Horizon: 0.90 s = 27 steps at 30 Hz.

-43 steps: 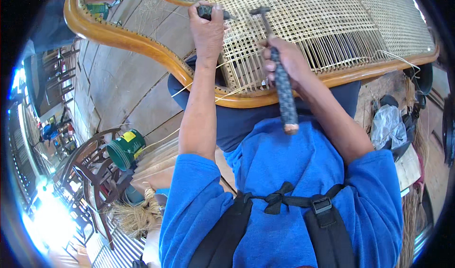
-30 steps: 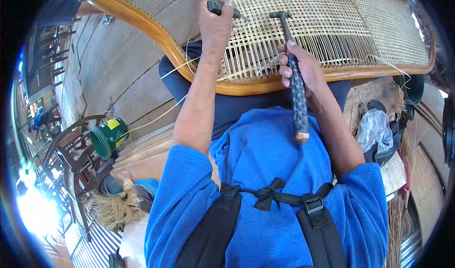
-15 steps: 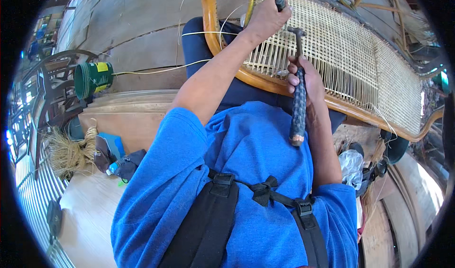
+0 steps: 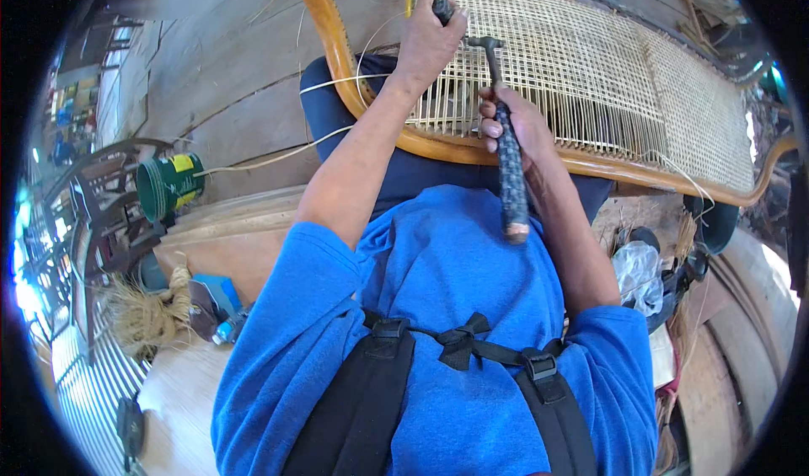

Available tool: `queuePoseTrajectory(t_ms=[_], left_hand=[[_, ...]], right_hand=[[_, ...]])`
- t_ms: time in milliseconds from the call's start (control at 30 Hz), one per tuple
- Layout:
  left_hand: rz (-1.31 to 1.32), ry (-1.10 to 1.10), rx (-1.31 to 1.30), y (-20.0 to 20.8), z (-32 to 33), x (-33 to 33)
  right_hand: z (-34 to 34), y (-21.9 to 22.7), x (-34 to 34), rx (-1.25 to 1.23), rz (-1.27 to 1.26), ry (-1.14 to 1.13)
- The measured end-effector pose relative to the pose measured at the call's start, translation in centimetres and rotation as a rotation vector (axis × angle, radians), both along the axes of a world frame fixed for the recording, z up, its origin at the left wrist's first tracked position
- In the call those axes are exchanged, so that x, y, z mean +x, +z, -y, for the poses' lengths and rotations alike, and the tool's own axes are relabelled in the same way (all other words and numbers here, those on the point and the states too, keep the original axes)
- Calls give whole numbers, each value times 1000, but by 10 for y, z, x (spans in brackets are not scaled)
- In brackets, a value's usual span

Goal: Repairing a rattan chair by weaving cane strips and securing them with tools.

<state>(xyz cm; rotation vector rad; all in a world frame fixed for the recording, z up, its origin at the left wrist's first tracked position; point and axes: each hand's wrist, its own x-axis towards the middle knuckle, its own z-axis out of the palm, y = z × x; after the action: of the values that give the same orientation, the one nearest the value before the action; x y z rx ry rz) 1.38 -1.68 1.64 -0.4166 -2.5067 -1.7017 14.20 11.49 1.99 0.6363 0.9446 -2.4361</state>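
Note:
Across my lap lies a wooden frame [image 4: 455, 149] with a woven cane panel [image 4: 556, 50], open-gapped along its near left part. My left hand [image 4: 427, 45] is closed around the dark handle of a tool [image 4: 442, 8] over the panel's left end; the tool's working end is hidden. My right hand [image 4: 524, 124] grips a hammer [image 4: 511, 168] by its dark, wrapped handle, near the head. The hammer's head points away from me, just right of my left hand and over the weave. Loose cane strands [image 4: 261, 163] trail left from the frame.
A green bucket [image 4: 171, 187] lies on its side at the left, near dark chair frames [image 4: 93, 206]. Below it are a bundle of fibre [image 4: 152, 307] and a bottle [image 4: 226, 331]. A clear plastic bag [image 4: 638, 274] sits at the right.
The frame, both hands and the hammer appear farther left in the picture, while the bucket appears lower. Both hands keep their grips.

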Motion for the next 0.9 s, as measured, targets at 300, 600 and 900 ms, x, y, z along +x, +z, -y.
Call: queuePoseTrajectory(t_ms=[300, 600, 900], left_hand=[[-425, -860, 63, 60, -66, 137], [-515, -1192, 33, 49, -94, 168], [-133, -479, -747, 67, 37, 47]], right_hand=[[-84, 53, 92, 15, -75, -317], [-114, 48, 151, -24, -75, -710], [-143, -21, 257, 1392, 433, -190]])
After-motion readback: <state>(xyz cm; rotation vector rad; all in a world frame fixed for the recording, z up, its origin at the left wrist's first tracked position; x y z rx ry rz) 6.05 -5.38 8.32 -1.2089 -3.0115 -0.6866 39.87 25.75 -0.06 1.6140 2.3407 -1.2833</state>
